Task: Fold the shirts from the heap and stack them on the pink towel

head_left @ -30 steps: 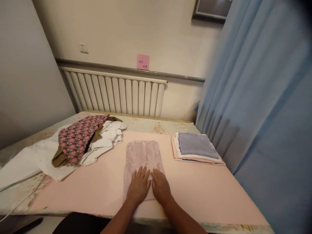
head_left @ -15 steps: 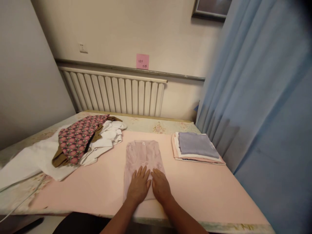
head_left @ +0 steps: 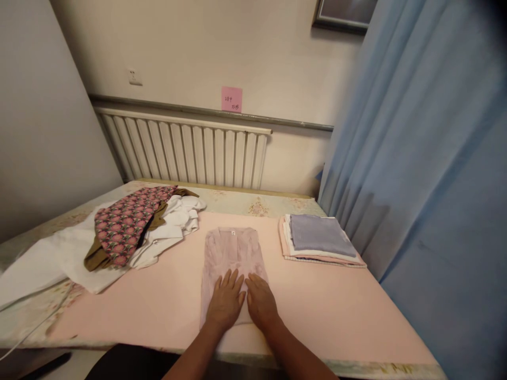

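Observation:
A pale mauve blouse (head_left: 232,248) lies folded into a narrow rectangle on the pink cloth, its neckline with a small label facing the wall. Flat on its lower half rests my left hand (head_left: 226,301), fingers stretched out and slightly spread. Beside it my right hand (head_left: 261,301) also lies flat on the blouse, its fingers extended and close together. The two hands are a small gap apart, thumbs facing each other, and neither grips anything. My hands and forearms cover part of the blouse's near end.
A loose heap of white garments (head_left: 59,258) with a pink-patterned garment (head_left: 127,224) lies at left. To the right is a stack of folded clothes (head_left: 322,235), grey-blue on top. Pink cloth (head_left: 336,311) covers the table. A radiator (head_left: 190,150) and blue curtain (head_left: 415,158) border it.

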### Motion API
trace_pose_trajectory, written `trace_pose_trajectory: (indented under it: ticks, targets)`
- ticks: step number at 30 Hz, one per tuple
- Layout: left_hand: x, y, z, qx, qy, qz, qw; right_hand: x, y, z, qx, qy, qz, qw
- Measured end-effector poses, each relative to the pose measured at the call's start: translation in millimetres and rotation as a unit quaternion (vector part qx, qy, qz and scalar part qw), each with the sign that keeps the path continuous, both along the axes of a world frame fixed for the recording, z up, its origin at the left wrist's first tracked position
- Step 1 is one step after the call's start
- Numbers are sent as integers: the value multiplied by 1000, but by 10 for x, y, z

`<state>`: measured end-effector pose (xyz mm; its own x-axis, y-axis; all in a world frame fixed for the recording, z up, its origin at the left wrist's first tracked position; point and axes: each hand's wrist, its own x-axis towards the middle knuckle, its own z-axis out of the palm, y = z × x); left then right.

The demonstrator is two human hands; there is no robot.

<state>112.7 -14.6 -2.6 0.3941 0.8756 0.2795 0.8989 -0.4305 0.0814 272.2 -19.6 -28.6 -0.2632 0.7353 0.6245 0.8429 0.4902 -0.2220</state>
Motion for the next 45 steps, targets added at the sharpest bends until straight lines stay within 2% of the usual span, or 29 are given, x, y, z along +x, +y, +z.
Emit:
trace_pose_trajectory:
  ticks: [6, 23, 38, 45]
  targets:
    - [3, -6, 9, 1, -2, 3, 1000, 6, 0, -4, 12, 4, -3, 1000]
    - [7, -6, 9, 2, -6, 2, 1000, -6, 0, -2, -13, 7, 0, 1000]
    - [-40, 112, -166, 5, -11, -12, 1000, -13, 12, 33, -28, 10, -6, 1000]
    - [-198, 190, -286, -6, -12, -62, 998, -13, 15, 13, -35, -7, -16, 999]
